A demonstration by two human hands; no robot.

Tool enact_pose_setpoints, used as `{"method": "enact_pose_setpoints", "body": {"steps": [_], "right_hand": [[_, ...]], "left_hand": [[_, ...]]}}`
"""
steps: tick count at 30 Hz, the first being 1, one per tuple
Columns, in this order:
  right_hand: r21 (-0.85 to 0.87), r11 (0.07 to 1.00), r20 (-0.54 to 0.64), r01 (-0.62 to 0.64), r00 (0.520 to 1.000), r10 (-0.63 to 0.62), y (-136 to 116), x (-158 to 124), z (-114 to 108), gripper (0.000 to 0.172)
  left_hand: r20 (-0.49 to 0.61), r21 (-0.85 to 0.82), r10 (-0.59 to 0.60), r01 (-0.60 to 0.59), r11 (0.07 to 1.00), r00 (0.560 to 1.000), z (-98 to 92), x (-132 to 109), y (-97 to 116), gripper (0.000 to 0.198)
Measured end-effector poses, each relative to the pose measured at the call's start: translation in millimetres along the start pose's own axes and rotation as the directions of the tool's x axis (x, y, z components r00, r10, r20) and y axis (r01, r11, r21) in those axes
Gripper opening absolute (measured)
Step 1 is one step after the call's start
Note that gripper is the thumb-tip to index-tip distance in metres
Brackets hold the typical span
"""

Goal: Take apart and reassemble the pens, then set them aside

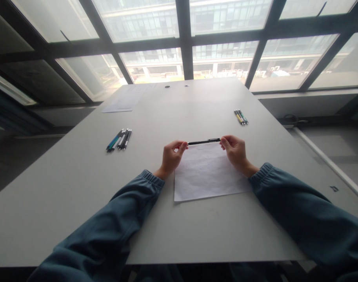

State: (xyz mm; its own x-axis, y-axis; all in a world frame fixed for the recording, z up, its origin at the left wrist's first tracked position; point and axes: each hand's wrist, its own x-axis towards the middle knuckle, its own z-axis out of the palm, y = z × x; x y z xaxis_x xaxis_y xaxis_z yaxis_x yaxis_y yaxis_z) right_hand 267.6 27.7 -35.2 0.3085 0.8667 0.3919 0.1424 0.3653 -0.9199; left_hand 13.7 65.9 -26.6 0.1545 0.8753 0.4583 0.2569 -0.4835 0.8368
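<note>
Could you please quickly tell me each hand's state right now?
Left hand: closed, pinching one end of the black pen.
Right hand: closed, pinching the pen's other end.

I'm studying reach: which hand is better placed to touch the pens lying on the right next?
Probably the right hand: it is nearer those pens, though it holds one end of the black pen; the left hand holds the other.

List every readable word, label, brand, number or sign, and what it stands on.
None can be read.
Held pen, left pens, right pens: any lettering too small.
Front paper: any marks too faint.
Far paper: too blurred.
Dark mark on table: too small.
</note>
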Motion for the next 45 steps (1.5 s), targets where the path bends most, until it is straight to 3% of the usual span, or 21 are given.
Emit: {"method": "enact_pose_setpoints", "body": {"steps": [45], "right_hand": [[-0.084,0.996,0.030,0.007,1.000,-0.004,-2.5,-1.5,-1.3,0.036]], "left_hand": [[0.018,0.014,-0.009,0.009,1.000,1.000,-0.3,0.0,-0.1,0.039]]}}
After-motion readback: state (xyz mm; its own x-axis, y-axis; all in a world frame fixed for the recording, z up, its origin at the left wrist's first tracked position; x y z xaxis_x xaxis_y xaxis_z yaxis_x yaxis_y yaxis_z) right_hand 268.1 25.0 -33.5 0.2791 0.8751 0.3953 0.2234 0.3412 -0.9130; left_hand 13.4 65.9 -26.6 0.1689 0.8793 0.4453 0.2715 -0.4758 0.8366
